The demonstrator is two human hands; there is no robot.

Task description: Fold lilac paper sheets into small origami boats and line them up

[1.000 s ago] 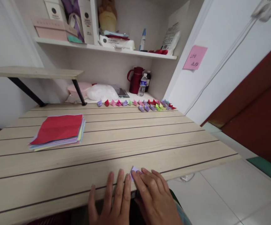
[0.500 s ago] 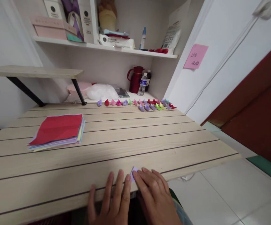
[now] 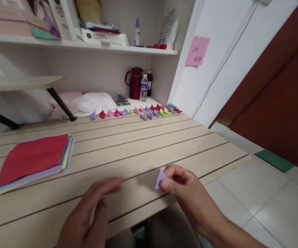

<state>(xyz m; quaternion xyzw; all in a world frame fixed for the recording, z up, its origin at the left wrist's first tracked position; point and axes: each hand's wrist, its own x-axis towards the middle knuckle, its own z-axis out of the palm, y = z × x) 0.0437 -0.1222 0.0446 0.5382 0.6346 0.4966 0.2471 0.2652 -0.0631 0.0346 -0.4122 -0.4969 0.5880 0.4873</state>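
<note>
Between the thumb and fingers of my right hand [image 3: 181, 182] is a small folded piece of purple paper [image 3: 159, 179], held a little above the front of the wooden table [image 3: 128, 165]. My left hand [image 3: 92, 210] hovers to the left of it, fingers stretched out and thumb apart, touching no paper. A stack of coloured paper sheets [image 3: 35, 156], red on top, lies on the table's left side. Along the back edge runs a row of several small folded paper pieces [image 3: 116, 112] in purple, red, pink, green and yellow.
Behind the table, a dark red jug [image 3: 135, 84] stands beside a water bottle [image 3: 144, 89] and a dark bottle. A raised wooden shelf [image 3: 22, 82] on black legs is at the back left. A pink note [image 3: 197, 51] sticks to the wall. Tiled floor lies right.
My right hand has lifted the purple paper off the table edge. My left hand has come away from it to the left. The view has shifted right.
</note>
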